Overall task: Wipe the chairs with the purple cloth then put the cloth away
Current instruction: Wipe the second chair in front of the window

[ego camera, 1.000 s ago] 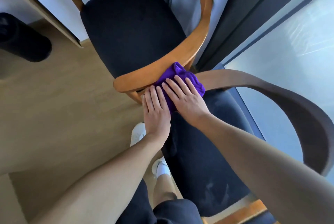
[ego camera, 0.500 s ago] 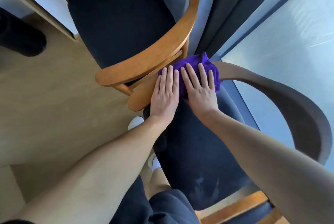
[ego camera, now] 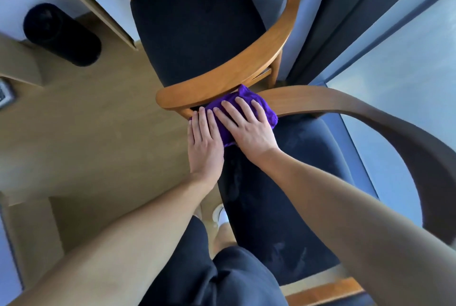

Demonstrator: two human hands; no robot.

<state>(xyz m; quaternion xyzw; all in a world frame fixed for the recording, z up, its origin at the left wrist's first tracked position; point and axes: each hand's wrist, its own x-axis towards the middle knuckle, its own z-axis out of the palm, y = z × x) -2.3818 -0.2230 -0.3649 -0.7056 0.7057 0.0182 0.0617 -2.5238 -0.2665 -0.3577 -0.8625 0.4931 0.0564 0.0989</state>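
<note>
The purple cloth (ego camera: 243, 101) lies bunched on the left end of the near chair's curved wooden armrest (ego camera: 328, 103). My left hand (ego camera: 204, 143) and my right hand (ego camera: 246, 125) lie side by side on the cloth with straight fingers, pressing it flat. The near chair has a dark seat cushion (ego camera: 283, 194) below my arms. A second chair (ego camera: 197, 22) with a dark seat and a lighter wooden armrest (ego camera: 222, 83) stands just beyond, its armrest touching the cloth's far edge.
A black cylinder (ego camera: 61, 34) stands on the wooden floor (ego camera: 98, 133) at the left, beside a table leg (ego camera: 93, 4). A window and dark frame (ego camera: 345, 22) run along the right. My legs and white shoe (ego camera: 222, 217) are below.
Both hands slid the cloth back left along the near chair's armrest toward its end, after moving right half a second ago. The view shifted a little.
</note>
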